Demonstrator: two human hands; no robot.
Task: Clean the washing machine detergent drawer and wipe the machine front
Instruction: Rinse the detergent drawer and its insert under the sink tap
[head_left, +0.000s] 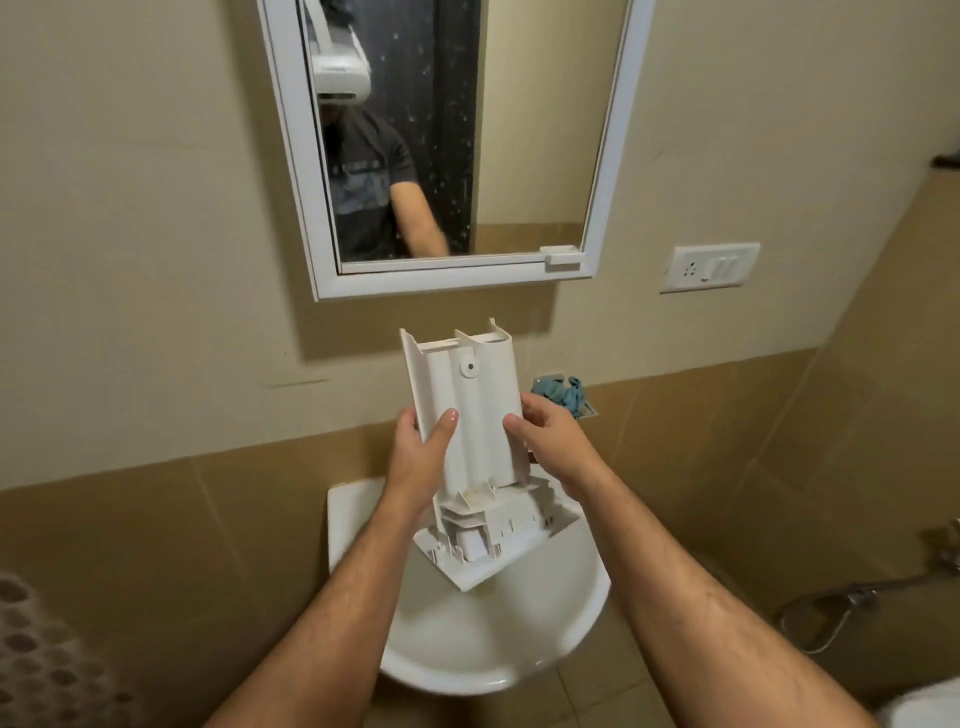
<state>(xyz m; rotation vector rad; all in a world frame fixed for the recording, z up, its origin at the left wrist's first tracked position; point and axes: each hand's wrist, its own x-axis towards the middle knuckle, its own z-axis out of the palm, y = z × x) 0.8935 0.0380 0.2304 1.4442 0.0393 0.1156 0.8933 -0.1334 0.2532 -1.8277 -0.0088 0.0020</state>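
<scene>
Drawer (467, 415) white, upright, underside showing | both hands grip sides

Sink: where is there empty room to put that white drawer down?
The washbasin's near bowl, below the detergent drawer, is bare. Its back left rim corner, beside the left hand, is also bare. The wall holder behind the right hand is crowded with a blue cloth.

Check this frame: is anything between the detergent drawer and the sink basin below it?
Nothing visible. The left hand and right hand grip the detergent drawer by its sides, upright over the sink. Its lower end sits over the basin's back rim; the basin below looks bare. No tap is visible.
</scene>
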